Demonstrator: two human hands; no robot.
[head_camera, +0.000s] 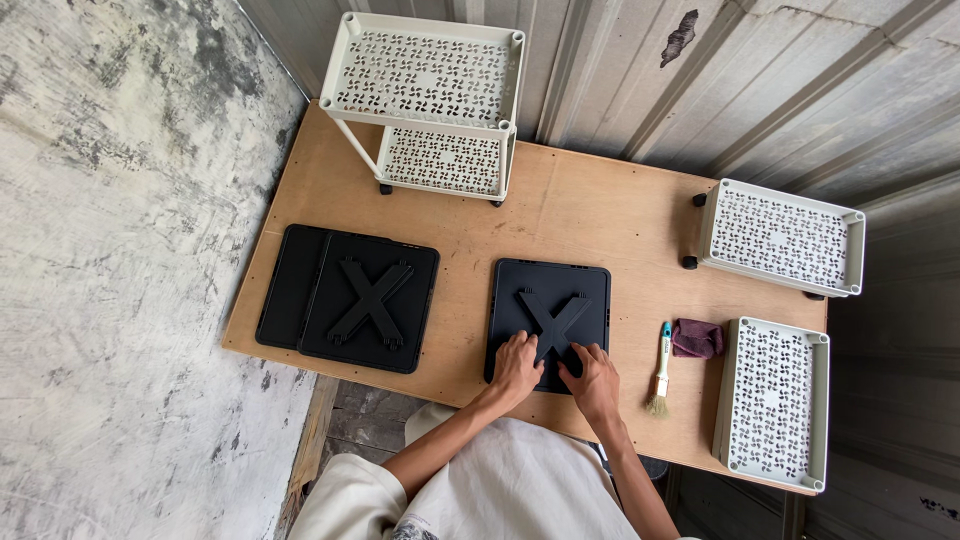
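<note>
Hands first — the left hand (516, 366) lies spread, fingers flat on the lower part of a black square panel (548, 322) near the front edge of the wooden table (600, 225), and the right hand (591, 374) rests just beside it, fingers also spread on the panel's raised X-shaped rib (552, 322). Neither pinches anything. To the left lie two more black panels (350, 298), overlapping. Just right of the hands — a small brush (662, 368) and a purple cloth (696, 338). Pale perforated trays (775, 402) sit at the right, a two-tier rack (430, 105) at the back.
</note>
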